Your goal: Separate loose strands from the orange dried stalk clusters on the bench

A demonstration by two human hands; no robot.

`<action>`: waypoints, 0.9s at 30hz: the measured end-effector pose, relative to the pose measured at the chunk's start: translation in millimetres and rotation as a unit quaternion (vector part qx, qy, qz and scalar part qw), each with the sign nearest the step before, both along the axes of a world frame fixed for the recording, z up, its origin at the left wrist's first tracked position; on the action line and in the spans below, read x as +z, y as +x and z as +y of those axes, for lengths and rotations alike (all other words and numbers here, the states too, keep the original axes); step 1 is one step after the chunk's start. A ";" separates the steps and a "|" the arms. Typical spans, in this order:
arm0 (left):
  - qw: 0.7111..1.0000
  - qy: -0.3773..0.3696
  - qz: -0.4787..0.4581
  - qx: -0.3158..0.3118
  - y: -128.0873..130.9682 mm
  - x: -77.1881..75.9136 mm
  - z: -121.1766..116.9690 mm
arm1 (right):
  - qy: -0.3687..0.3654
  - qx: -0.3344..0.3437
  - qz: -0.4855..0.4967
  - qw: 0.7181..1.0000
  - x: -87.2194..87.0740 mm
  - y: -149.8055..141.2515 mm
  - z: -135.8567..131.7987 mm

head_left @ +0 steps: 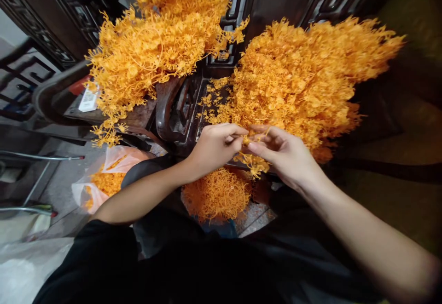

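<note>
My left hand (216, 145) and my right hand (281, 152) meet in front of me, both pinched on one small orange plastic sprig (251, 139). More orange strands hang below my fingers (253, 165). Right behind my hands lies a big heap of the same orange sprigs (304, 78) on a dark carved wooden seat (179, 111). A second large heap (162, 37) rests further back on the left. A smaller pile of orange sprigs (217, 193) sits low, beneath my hands.
A translucent plastic bag with orange sprigs (103, 180) lies on the floor at left. Metal rods (41, 157) cross the floor at far left. A white bag (24, 267) is at the bottom left corner. Dark carved furniture (62, 14) stands behind.
</note>
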State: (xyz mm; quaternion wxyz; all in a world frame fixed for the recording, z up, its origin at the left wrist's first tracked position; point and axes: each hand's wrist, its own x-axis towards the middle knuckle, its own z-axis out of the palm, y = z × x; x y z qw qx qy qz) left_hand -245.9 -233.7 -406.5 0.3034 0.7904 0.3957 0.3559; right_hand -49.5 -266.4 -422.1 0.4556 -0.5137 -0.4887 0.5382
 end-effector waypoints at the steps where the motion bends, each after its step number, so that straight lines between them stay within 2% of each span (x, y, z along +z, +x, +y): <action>1: 1.000 0.010 0.021 0.004 1.2 0.4 -1.9 | 0.003 -0.003 -0.017 1.000 -1.8 -2.5 -1.9; 5: 0.986 0.069 0.150 0.011 3.4 4.6 5.6 | 0.100 -0.040 -0.118 0.987 2.0 -9.7 -14.6; 8: 0.970 0.086 0.218 0.064 -5.4 2.2 38.9 | 0.165 -0.079 -0.160 0.970 13.8 -6.2 -26.7; 10: 0.963 0.067 0.225 0.131 -12.7 -8.4 70.3 | 0.180 -0.075 -0.169 0.966 20.1 -1.9 -33.7; 11: 0.962 0.061 0.216 0.153 -14.7 -16.9 86.1 | 0.178 -0.040 -0.174 0.968 21.2 -0.8 -36.7; 13: 0.966 0.046 0.211 0.142 -13.3 -38.6 114.1 | 0.168 0.089 -0.178 0.966 18.3 -2.8 -42.5; 16: 0.960 0.022 0.256 0.112 -0.7 -69.4 140.1 | 0.151 0.294 -0.156 0.931 3.8 -14.3 -53.2; 18: 0.955 0.012 0.278 0.104 9.8 -78.2 145.1 | 0.149 0.378 -0.141 0.903 -6.4 -22.3 -62.3; 21: 0.953 0.050 0.280 0.101 31.7 -73.8 130.5 | 0.141 0.452 -0.178 0.863 -12.2 -27.8 -75.8; 23: 0.950 0.136 0.277 0.042 56.6 -72.7 103.8 | 0.142 0.480 -0.224 0.836 -9.7 -27.6 -83.3; 24: 0.943 0.189 0.273 -0.029 72.3 -77.0 86.4 | 0.149 0.495 -0.241 0.821 -7.6 -27.2 -86.4; 26: 0.895 0.270 0.270 -0.230 106.7 -97.5 50.0 | 0.173 0.530 -0.271 0.785 -3.8 -27.3 -91.8; 27: 0.856 0.296 0.274 -0.323 123.8 -112.2 34.3 | 0.185 0.550 -0.285 0.763 -2.7 -28.2 -94.0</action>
